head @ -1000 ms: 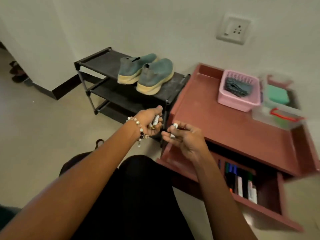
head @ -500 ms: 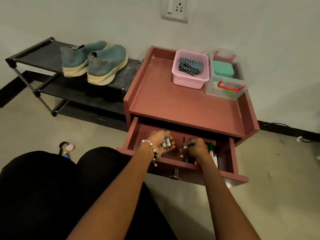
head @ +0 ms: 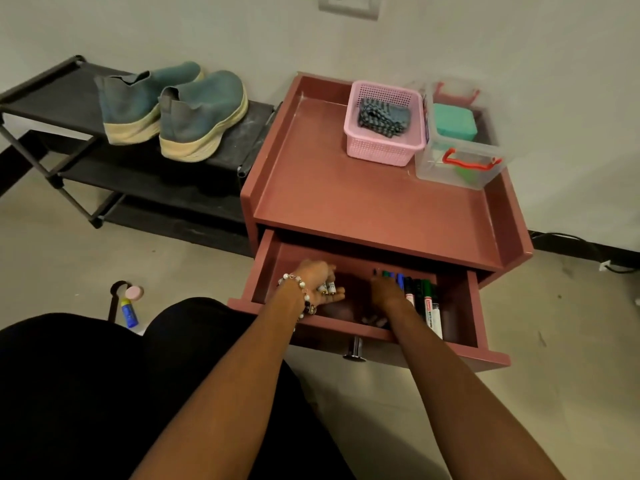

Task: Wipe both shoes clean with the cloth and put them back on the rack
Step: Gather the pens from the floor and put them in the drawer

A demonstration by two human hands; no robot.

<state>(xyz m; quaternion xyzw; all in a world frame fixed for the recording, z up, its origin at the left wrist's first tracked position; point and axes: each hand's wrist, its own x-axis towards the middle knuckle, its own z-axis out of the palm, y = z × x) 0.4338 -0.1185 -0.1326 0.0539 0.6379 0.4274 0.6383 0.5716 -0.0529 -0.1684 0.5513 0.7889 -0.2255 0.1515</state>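
1. I see both shoes on the top shelf of the rack (head: 62, 109), side by side and touching or nearly so: the left shoe (head: 138, 102) and the right shoe (head: 202, 116).
2. Their heels face me and their toes point away toward the wall, angled a little to the right. Each long axis runs from near-left to far-right, and both stand upright on their pale soles.
3. The cloth (head: 382, 118) lies crumpled in the pink basket (head: 381, 150) at the back of the cabinet (head: 363, 202) top, well apart from the shoes.
4. Just to the right of the basket stands a clear box (head: 457, 168) with a red handle and something green inside.
5. The drawer (head: 467, 306) is pulled out, and both my hands are in it.
6. My left hand (head: 320, 287), with a bead bracelet at the wrist, is cupped palm-up, its fingers curled round a few small batteries (head: 328, 288).
7. My right hand (head: 386, 292) reaches down beside a row of markers (head: 424, 299) lying lengthwise in the drawer; I see only its back, so I cannot tell whether it grips anything.
8. On the floor to the left lie a small blue tube (head: 130, 313) and a pink disc (head: 134, 293).
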